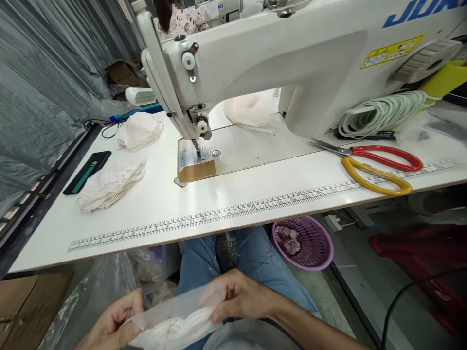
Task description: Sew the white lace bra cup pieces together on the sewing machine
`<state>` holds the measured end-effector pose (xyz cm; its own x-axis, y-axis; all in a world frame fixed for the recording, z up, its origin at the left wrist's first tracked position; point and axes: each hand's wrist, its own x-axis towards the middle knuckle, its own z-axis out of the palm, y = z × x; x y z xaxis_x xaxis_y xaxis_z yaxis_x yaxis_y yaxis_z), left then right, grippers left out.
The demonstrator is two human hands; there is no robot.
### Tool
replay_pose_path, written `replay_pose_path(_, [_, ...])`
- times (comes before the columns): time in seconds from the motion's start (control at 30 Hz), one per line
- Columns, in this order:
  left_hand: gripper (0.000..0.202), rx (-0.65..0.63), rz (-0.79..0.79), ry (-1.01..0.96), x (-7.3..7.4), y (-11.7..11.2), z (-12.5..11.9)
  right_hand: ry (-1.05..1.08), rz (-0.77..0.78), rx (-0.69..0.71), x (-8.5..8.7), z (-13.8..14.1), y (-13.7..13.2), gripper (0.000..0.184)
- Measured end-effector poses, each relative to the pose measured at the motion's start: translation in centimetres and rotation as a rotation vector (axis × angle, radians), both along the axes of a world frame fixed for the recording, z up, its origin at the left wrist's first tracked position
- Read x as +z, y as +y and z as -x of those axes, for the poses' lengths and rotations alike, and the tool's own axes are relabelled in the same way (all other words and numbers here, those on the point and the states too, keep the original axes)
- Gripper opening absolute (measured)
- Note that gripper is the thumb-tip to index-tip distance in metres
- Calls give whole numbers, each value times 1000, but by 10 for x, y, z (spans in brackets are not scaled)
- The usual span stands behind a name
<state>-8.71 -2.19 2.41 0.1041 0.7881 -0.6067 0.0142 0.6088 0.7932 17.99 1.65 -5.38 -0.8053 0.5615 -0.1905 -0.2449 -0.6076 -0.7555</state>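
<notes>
Over my lap I hold a sheer white fabric piece with a scalloped lace edge (175, 330), stretched between both hands. My left hand (118, 321) pinches its left end between thumb and fingers. At the other end, my right hand (239, 299) grips the lace edge, thumb on top and fingers behind the sheer part. Beyond them stands a white sewing machine (248, 63), its presser foot (198, 149) over the needle plate. A stack of white lace pieces (111, 187) lies on the table's left side, with a pile of pale fabric pieces (140, 131) behind it.
Red-and-yellow scissors (379, 167) lie at the right on the white table (255, 194), near a coil of pale cord (381, 116). A dark green case (87, 172) is at the left. Below the edge stands a purple basket (324, 243) with fabric scraps. Another person (182, 19) sits behind the machine.
</notes>
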Motion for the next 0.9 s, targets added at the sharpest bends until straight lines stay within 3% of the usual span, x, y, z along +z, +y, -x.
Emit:
replay_pose_path(0.17, [36,-319,34,-143,-5,16,-16,-33,-105,153,13,-16,11,44])
replay_pose_path(0.3, [37,-440,115,-130,-6,24,-24,-112,-264,145,16,-14,12,35])
replay_pose_path(0.5, [37,-462,118,-110,1,27,-29,-152,-353,155,11,-20,16,30])
replay_pose_path(0.7, [38,-411,104,-44,-2,27,-34,-178,-430,122,18,-13,15,35])
replay_pose_path(0.9, [39,-492,129,-90,-5,34,-34,-188,-343,62,12,-6,21,39])
